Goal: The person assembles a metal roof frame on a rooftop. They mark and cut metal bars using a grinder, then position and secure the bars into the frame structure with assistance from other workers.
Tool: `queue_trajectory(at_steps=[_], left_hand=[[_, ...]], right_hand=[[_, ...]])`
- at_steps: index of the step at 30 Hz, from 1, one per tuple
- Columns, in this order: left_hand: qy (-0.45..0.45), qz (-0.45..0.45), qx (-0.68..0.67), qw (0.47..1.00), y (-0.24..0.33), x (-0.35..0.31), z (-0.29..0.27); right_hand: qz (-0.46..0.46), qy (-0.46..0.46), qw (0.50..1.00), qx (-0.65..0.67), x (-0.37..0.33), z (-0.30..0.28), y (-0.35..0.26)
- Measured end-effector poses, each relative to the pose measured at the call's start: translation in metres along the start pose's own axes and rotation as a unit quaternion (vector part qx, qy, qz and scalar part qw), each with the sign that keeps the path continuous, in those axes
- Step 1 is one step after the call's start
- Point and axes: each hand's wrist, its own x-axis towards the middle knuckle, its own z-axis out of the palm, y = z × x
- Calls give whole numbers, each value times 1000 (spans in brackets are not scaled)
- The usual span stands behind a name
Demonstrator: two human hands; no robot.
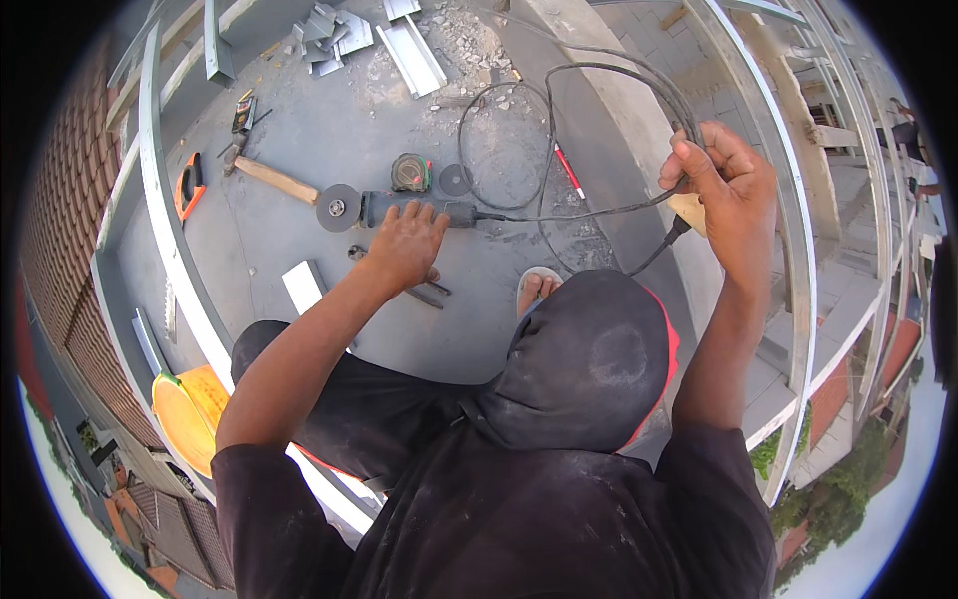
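Observation:
An angle grinder (384, 208) lies on the grey floor with its dark cutting disc (339, 207) toward the left. My left hand (404, 245) is over its body, fingers spread across it and thumb held apart below. Raised at the right, my right hand (733, 190) pinches the black power cable (629, 207) between thumb and fingers. That cable runs from the grinder's rear end and loops over the floor. Just under my right hand, a black plug (679, 228) meets a pale yellow piece (689, 208), partly hidden by the hand.
Around the grinder lie a tape measure (410, 173), a loose disc (455, 180), a hammer (274, 180), an orange-handled tool (190, 187) and a red-and-white marker (570, 172). Metal offcuts (334, 40) and rubble lie farther off. Metal rails (165, 200) border both sides; a yellow hard hat (190, 414) sits left.

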Motion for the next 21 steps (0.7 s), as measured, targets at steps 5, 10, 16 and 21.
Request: queue_trajectory(at_steps=[5,10,16,21], left_hand=[[239,-51,23,969,31,65,67],[255,-85,-66,961,38,99,85],[253,-48,-79,963,30,76,68],[210,-16,-94,973,24,47,48]], right_hand=[[-29,21,999,36,-18,-10,-18],[35,-66,997,19,-14,-23,-6],[118,62,989,-64,-38,-36,36],[-13,291,956,-39,-58,-76,25]])
